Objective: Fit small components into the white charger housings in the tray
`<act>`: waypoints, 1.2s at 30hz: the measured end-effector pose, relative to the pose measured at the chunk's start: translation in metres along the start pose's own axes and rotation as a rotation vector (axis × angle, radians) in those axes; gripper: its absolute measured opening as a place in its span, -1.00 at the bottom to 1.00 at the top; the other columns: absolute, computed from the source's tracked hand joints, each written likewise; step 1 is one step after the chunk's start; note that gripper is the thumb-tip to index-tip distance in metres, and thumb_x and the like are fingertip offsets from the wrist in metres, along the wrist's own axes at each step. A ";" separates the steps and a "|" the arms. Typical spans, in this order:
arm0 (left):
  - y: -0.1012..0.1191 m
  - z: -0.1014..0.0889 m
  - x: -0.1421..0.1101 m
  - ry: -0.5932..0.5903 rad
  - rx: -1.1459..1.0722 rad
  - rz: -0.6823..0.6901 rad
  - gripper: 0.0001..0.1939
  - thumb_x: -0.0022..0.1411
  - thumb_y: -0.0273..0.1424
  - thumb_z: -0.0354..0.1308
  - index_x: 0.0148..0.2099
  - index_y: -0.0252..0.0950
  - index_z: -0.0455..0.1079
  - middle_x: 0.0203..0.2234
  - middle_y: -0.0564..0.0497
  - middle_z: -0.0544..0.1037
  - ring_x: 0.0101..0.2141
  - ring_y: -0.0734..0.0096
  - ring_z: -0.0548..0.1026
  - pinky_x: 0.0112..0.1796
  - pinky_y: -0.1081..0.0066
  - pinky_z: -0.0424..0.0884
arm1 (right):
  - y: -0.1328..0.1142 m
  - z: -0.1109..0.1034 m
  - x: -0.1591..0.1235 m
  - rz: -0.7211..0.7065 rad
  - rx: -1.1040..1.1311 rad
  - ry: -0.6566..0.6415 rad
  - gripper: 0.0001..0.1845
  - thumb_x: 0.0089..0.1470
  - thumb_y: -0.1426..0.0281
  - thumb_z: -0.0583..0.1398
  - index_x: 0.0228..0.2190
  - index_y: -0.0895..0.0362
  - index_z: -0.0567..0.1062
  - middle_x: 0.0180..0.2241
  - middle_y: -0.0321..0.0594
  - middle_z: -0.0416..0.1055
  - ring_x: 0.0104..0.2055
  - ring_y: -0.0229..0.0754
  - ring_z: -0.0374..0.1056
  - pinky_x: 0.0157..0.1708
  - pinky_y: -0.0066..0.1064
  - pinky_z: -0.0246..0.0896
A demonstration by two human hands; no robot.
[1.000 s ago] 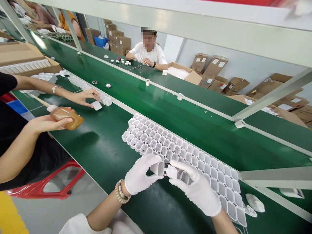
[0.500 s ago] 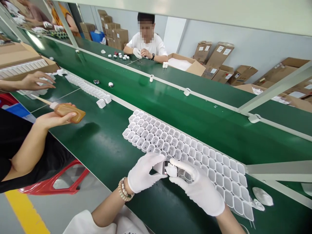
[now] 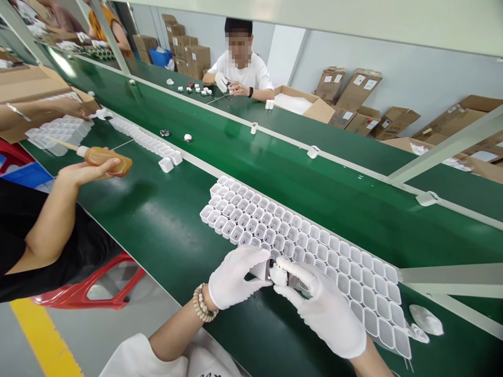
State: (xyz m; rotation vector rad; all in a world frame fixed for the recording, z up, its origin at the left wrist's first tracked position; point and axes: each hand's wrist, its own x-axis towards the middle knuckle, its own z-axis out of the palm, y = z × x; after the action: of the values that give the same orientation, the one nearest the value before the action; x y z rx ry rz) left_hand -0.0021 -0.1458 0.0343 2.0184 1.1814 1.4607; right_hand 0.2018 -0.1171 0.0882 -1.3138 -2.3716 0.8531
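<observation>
My gloved left hand (image 3: 238, 277) pinches a small white plastic cup (image 3: 259, 270) tipped on its side, its mouth toward the right. Between the fingertips of my gloved right hand (image 3: 322, 301) is a small white part with a dark edge (image 3: 279, 275), at the mouth of that cup. Whether the part sits inside the rim or only touches it, I cannot tell. Just beyond my hands stand rows of open white cups (image 3: 275, 222), packed side by side on the green table (image 3: 173, 230); some show a small dark slot inside.
On the left, a co-worker's hand holds an amber squeeze bottle (image 3: 108, 160) near more cups (image 3: 65, 131) and a cardboard box (image 3: 31, 86). Another person sits across the green conveyor belt (image 3: 283, 173). A metal post (image 3: 451, 280) and crumpled white material (image 3: 426, 319) lie right.
The co-worker's other hand has moved back toward the cardboard box, and the bottle has shifted slightly left. My hands hold the cup and white part in nearly the same pose.
</observation>
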 end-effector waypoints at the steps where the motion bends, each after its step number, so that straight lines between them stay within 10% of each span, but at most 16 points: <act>1: 0.001 0.000 0.001 -0.003 -0.004 0.009 -0.50 0.24 -0.43 0.26 0.17 -0.13 0.18 -0.25 -0.02 0.54 -0.22 0.27 0.52 -0.09 0.17 0.43 | 0.001 0.001 0.000 0.001 0.007 -0.007 -0.68 0.18 0.26 0.21 -0.01 -0.18 0.47 -0.20 -0.30 0.56 -0.26 -0.09 0.48 -0.27 -0.20 0.47; 10: 0.003 -0.001 0.001 -0.031 -0.019 0.000 -0.54 0.22 -0.45 0.23 0.13 -0.11 0.23 -0.25 0.00 0.55 -0.27 0.31 0.53 -0.11 0.21 0.44 | -0.005 0.005 0.007 0.060 0.050 -0.135 -0.69 0.16 0.23 0.20 -0.04 -0.20 0.49 -0.31 -0.32 0.51 -0.30 -0.07 0.42 -0.25 -0.08 0.42; 15: 0.004 -0.001 -0.003 0.021 -0.068 -0.085 -0.55 0.18 -0.45 0.28 0.10 -0.15 0.28 -0.19 -0.05 0.55 -0.19 0.24 0.53 -0.08 0.17 0.43 | 0.002 0.018 0.004 0.148 0.119 0.045 -0.43 0.03 0.19 0.30 0.09 -0.11 0.38 -0.23 -0.28 0.55 -0.19 -0.02 0.48 -0.14 -0.04 0.44; 21: 0.008 0.001 -0.003 0.106 -0.173 -0.077 -0.47 0.21 -0.48 0.28 0.17 -0.11 0.22 -0.44 0.13 0.49 -0.39 0.39 0.49 -0.15 0.23 0.45 | 0.001 0.024 -0.002 -0.017 -0.017 0.081 -0.70 0.19 0.11 0.16 -0.10 -0.05 0.47 -0.29 -0.25 0.55 -0.25 0.01 0.48 -0.19 0.00 0.43; 29: 0.006 0.001 -0.004 0.166 -0.107 -0.087 -0.52 0.17 -0.36 0.36 0.09 -0.16 0.29 -0.19 -0.04 0.56 -0.19 0.27 0.52 -0.13 0.20 0.45 | -0.008 0.029 -0.005 -0.114 -0.209 0.086 -0.56 0.26 0.07 0.06 0.04 0.04 0.38 -0.27 -0.19 0.55 -0.29 -0.03 0.49 -0.31 -0.14 0.45; 36: 0.006 0.003 0.000 0.130 -0.222 -0.009 -0.51 0.20 -0.42 0.33 0.13 -0.11 0.28 -0.53 0.19 0.46 -0.48 0.46 0.44 -0.17 0.25 0.44 | -0.015 0.033 -0.003 -0.220 -0.239 0.139 -0.51 0.32 0.08 -0.05 0.00 0.16 0.40 -0.42 -0.19 0.50 -0.42 -0.07 0.43 -0.38 -0.17 0.40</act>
State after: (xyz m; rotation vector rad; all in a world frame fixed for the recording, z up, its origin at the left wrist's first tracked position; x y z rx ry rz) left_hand 0.0029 -0.1489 0.0377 1.7915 1.0245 1.6608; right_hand 0.1763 -0.1371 0.0720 -1.1237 -2.5044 0.4123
